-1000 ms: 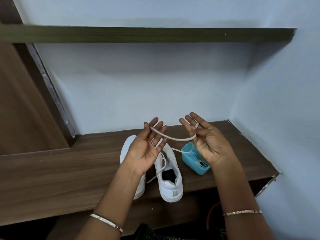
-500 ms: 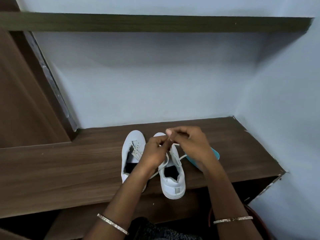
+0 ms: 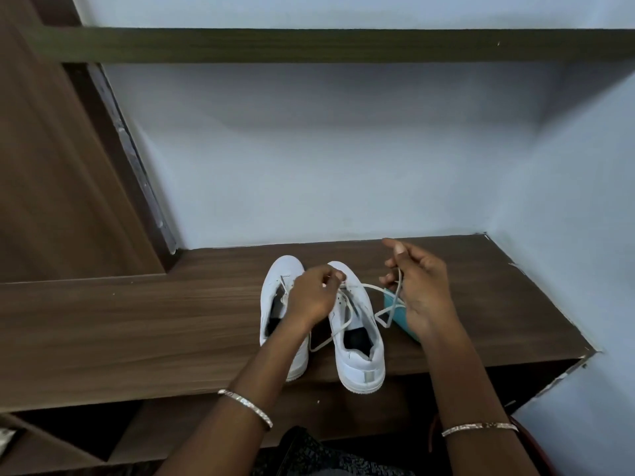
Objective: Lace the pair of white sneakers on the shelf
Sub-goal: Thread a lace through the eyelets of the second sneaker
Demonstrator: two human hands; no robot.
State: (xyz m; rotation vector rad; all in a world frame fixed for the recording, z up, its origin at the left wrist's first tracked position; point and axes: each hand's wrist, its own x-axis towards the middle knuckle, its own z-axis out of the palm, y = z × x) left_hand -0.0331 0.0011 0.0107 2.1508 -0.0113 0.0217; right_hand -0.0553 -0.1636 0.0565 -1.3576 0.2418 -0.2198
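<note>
Sneakers first, as the head camera looks down on them: the pair stands side by side on the brown wooden shelf (image 3: 137,321), toes toward the pale wall, heels toward the person. That puts the eyelets within easy reach of both hands.

The left sneaker (image 3: 283,269) is half hidden under the left forearm, and I cannot tell whether any lace is in it. The right sneaker (image 3: 359,359) is the one being worked on. The left hand (image 3: 311,297) hovers over its toe end, fingers curled, pinching the white lace (image 3: 364,286) at the front eyelets, probably to keep the threaded part from slipping back.

From there the lace runs across to the right hand (image 3: 417,286), which is raised just beside the shoe. Its fingers are loosely curled round the strand, taking up slack so the cord stays taut. A loop droops below that hand, and a free tail lies between the two shoes.

A teal box (image 3: 400,319) sits close against the right sneaker, mostly behind the right hand; what it holds I cannot see. By my reckoning the lacing has barely begun.
</note>
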